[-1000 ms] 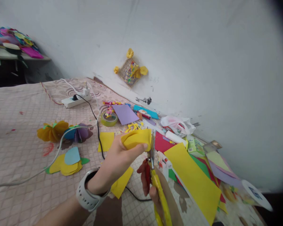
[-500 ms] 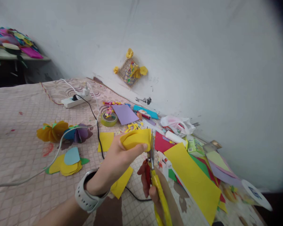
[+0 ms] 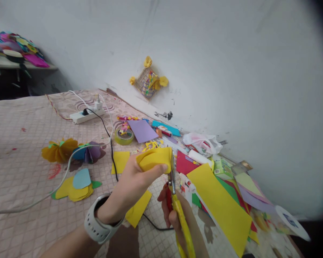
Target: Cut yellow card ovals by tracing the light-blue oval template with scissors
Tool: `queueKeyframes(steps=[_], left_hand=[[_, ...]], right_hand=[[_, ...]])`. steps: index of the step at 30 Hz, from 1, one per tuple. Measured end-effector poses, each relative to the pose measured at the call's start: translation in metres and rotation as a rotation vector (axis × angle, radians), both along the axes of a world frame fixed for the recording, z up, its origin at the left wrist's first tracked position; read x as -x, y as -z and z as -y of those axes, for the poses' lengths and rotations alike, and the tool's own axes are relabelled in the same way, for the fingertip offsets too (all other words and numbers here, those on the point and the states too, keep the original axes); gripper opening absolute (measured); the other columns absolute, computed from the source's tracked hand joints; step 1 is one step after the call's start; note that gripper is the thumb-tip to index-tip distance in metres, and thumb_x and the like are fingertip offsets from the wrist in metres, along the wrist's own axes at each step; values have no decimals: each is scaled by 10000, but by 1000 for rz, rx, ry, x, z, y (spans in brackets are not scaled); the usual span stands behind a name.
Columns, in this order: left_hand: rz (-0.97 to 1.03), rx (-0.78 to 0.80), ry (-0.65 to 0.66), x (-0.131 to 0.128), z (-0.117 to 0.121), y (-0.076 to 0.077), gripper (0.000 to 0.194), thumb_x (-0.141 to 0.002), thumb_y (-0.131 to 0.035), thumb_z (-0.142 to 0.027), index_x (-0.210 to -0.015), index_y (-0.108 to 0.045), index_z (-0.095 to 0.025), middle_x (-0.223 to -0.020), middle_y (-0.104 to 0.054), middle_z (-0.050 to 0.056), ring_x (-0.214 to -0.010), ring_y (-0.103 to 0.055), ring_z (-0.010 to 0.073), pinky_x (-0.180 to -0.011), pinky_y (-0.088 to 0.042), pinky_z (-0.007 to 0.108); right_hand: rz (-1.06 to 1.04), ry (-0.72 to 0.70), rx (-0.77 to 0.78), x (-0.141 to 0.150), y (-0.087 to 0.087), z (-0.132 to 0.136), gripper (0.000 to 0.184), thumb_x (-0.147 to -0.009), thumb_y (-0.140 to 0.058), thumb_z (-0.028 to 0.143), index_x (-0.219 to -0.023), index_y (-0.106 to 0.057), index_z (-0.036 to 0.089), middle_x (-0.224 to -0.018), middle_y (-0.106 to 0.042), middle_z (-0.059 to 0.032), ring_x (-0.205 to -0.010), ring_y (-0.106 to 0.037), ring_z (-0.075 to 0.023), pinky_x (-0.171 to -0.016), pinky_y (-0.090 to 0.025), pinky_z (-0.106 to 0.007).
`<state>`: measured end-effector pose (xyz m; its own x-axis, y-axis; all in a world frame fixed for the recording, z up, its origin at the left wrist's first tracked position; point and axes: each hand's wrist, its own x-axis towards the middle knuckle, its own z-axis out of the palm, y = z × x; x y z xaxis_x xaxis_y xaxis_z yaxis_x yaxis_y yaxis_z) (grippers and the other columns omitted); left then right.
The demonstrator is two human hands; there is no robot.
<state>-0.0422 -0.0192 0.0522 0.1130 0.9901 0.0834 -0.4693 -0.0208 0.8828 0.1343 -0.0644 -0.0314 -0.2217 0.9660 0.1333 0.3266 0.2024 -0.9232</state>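
My left hand (image 3: 140, 177), with a white watch on the wrist, pinches a folded piece of yellow paper (image 3: 154, 158) between thumb and fingers. My right hand (image 3: 174, 215) is wrapped round the handles of a pair of scissors (image 3: 183, 224), one handle yellow and the other red. The blades point up and lie along the right edge of the folded paper, close together. Below my left hand a yellow paper piece (image 3: 139, 209) rests on the table, and another yellow square (image 3: 121, 161) lies behind the wrist.
A power strip (image 3: 86, 115) with cables crosses the table at left. Paper flowers (image 3: 59, 149) and cut petals (image 3: 79, 191) lie in front of it. Clear tape (image 3: 124, 137) and purple paper (image 3: 143, 130) sit beyond. A large yellow sheet (image 3: 220, 208) and a glue gun (image 3: 187, 183) are at right.
The scissor blades have drawn closer together at the paper's right edge. Both hands stay almost in place.
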Motion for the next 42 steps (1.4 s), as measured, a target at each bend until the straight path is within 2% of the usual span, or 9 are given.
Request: queueKeyframes(steps=[5, 17, 21, 26, 27, 31, 34, 38, 42], left_hand=[[-15, 8, -13, 0, 1, -2, 126, -761, -704, -247, -745, -609, -167, -685, -623, -1, -619, -558, 133, -551, -440, 225], [-24, -1, -18, -1, 1, -2, 108, -764, -698, -244, -741, -622, -169, -707, -662, 7, -602, -567, 133, -560, -446, 237], [-13, -30, -19, 0, -2, 3, 99, -771, -707, -259, -767, -665, -170, -725, -671, 11, -643, -589, 152, -634, -480, 265], [6, -25, -148, 4, -8, 8, 102, -762, -746, -262, -814, -711, -182, -777, -687, 6, -757, -605, 163, -723, -490, 253], [2, -26, -156, 4, -8, 8, 97, -760, -749, -262, -807, -714, -185, -774, -687, 4, -757, -606, 162, -722, -490, 250], [-74, -26, -34, -6, -8, 11, 73, -772, -734, -258, -792, -718, -189, -786, -693, 6, -754, -610, 162, -716, -492, 255], [-148, -57, 133, -23, -3, 16, 81, -774, -722, -250, -743, -698, -179, -754, -679, 6, -715, -594, 152, -693, -487, 253], [-267, -118, 328, -41, 5, 21, 101, -805, -658, -241, -726, -671, -180, -694, -638, -14, -649, -554, 141, -640, -459, 244], [-374, -141, 390, -47, 10, 15, 179, -825, -585, -182, -651, -622, -171, -590, -542, -52, -564, -455, 103, -548, -375, 210]], right_hand=[[-57, 18, 24, -2, 7, 0, 606, -837, -437, 746, -1053, -606, 206, -650, -476, -2, -587, -479, -176, -426, -372, -238], [-133, -19, 72, 10, -11, -2, 546, -828, -497, 726, -922, -622, 202, -606, -405, 44, -495, -350, -120, -422, -304, -224], [-161, -56, 153, 4, -24, -5, 564, -756, -586, 744, -953, -615, 217, -636, -449, 44, -531, -383, -124, -485, -321, -239], [-46, -210, 329, -31, -43, -11, 642, -527, -783, 721, -880, -649, 201, -611, -530, 27, -545, -449, -139, -484, -338, -235], [-45, -185, 327, -37, -44, -12, 619, -547, -775, 720, -866, -652, 204, -631, -554, 13, -554, -471, -147, -485, -352, -238], [-281, -60, 10, -42, -37, -17, 535, -654, -700, 731, -781, -580, 225, -664, -595, -13, -552, -513, -166, -485, -416, -266], [-391, 56, -123, -30, -29, -22, 406, -753, -715, 573, -860, -480, 260, -869, -627, -16, -722, -602, -184, -642, -502, -300], [-385, 192, -175, -23, -26, -23, 241, -801, -701, 336, -904, -501, 248, -939, -607, -22, -863, -628, -218, -761, -524, -346], [-343, 268, -165, -31, -26, -15, 107, -810, -647, 212, -870, -566, 247, -828, -574, 17, -856, -607, -193, -787, -497, -300]])
